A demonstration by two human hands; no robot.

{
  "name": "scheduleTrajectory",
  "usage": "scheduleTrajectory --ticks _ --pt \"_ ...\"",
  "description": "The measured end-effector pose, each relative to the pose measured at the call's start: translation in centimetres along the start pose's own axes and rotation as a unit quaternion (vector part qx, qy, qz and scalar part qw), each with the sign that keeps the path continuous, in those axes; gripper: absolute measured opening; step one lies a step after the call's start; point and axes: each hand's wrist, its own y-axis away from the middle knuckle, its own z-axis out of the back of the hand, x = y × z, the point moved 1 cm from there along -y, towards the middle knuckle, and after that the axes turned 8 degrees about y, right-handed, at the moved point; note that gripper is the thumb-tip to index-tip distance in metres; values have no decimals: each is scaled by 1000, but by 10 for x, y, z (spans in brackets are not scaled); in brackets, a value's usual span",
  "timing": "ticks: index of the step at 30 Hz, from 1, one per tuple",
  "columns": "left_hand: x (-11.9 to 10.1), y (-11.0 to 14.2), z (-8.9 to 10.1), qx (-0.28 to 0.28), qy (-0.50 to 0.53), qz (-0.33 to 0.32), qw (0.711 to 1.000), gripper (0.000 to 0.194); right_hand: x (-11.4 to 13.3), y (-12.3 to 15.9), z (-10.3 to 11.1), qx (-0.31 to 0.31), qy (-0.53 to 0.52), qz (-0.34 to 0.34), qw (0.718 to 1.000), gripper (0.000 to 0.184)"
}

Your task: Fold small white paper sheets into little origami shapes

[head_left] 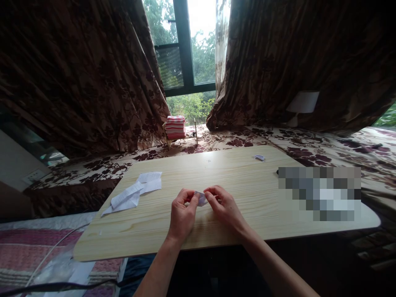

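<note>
Between my two hands is a small piece of white paper [201,199], held just above the front middle of the wooden table [241,181]. My left hand [183,212] pinches its left edge between thumb and forefinger. The right edge is gripped the same way by my right hand [225,206]. Part of the paper is hidden by my fingers, so its full shape does not show. Several printed paper strips [133,194] lie overlapping on the left of the table. A small folded paper piece [259,157] rests near the far right edge.
A pixelated blurred patch [320,194] covers something at the table's right end. Behind the table, a small rack holds folded striped cloths [175,127] on a flowered cover. A lamp [303,103] stands at back right. A cable [58,243] runs past the left front corner.
</note>
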Motion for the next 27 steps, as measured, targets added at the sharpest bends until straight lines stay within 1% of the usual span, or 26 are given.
scheduleTrajectory --ticks 3,6,8,11,14,16,19,22,24,27 --pt "-1 0 1 4 2 -8 1000 17 3 1 -2 24 0 19 1000 15" --pt "-2 1 -1 9 9 -7 1000 17 4 2 -2 16 1 21 1000 15" --pt "-2 1 -1 7 13 -2 1000 17 5 1 1 9 1 18 1000 19" --pt "-1 0 -1 -20 38 22 999 17 7 2 4 7 -15 9 1000 25" --pt "2 -1 0 -58 78 47 994 18 8 3 5 19 -34 3 999 17" --pt "3 -2 0 -69 100 50 991 18 7 4 3 34 -32 12 999 13" --pt "1 -1 -1 -45 110 53 992 17 5 4 1 26 -31 24 999 14" --pt "-2 1 -3 15 77 51 996 19 2 3 1 0 -34 16 999 15" --pt "-3 2 -3 48 58 43 996 20 1 3 1 -6 -34 10 999 16" --pt "-3 3 -4 69 41 34 996 19 1 3 2 -7 -35 4 999 17"
